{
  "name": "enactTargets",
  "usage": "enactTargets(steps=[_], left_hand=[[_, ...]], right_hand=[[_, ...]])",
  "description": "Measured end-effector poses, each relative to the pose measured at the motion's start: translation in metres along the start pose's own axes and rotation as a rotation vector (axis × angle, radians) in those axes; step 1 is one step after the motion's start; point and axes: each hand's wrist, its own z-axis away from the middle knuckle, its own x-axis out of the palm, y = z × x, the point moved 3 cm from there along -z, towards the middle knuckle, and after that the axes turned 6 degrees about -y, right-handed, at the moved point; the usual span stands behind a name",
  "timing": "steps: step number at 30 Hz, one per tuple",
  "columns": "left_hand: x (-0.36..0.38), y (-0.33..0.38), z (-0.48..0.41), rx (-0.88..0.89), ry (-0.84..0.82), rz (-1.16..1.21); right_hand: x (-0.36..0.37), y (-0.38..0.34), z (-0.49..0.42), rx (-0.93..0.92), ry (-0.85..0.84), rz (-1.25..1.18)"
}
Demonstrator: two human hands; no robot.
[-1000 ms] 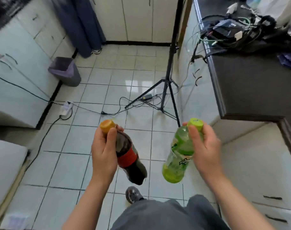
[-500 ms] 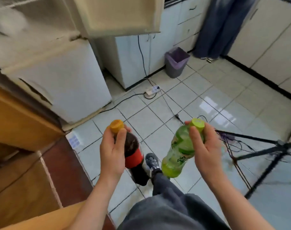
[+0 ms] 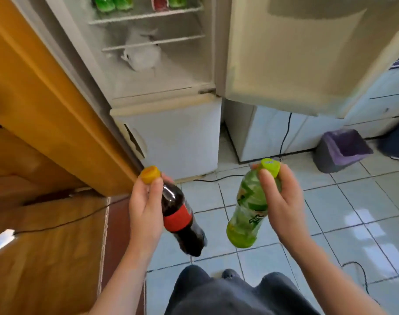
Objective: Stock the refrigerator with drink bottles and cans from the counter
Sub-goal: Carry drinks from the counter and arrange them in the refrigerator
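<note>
My left hand (image 3: 145, 208) grips the neck of a dark cola bottle (image 3: 182, 221) with a red label and a yellow cap; the bottle hangs tilted, base toward my legs. My right hand (image 3: 282, 201) grips a green drink bottle (image 3: 248, 214) just below its lime cap, also tilted base down. Both bottles hang over the tiled floor in front of the open refrigerator (image 3: 166, 133). Its wire shelves (image 3: 148, 17) carry green and red drinks at the top edge. A white bag (image 3: 140, 53) lies inside, lower down.
The refrigerator door (image 3: 296, 53) stands open to the right. A wooden cabinet side (image 3: 46, 110) rises on the left. A purple-lined waste bin (image 3: 342, 151) sits on the floor at right, and cables (image 3: 285, 133) run along the tiles by the white cabinets.
The view has swung left and up from the floor to the open refrigerator, which now faces me. Both hands keep the same grip on their bottles.
</note>
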Motion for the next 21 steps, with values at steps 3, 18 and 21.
enactTargets(steps=[3,18,21], left_hand=[[-0.011,0.0,-0.038,-0.021,0.094,0.011],[-0.095,-0.046,-0.299,-0.06,0.103,0.107],[-0.117,-0.033,-0.36,-0.007,0.033,0.098]], right_hand=[[0.034,-0.006,-0.054,-0.022,-0.097,-0.001],[0.236,-0.021,-0.281,-0.022,-0.223,0.025],[0.269,-0.039,-0.327,-0.08,-0.188,0.033]])
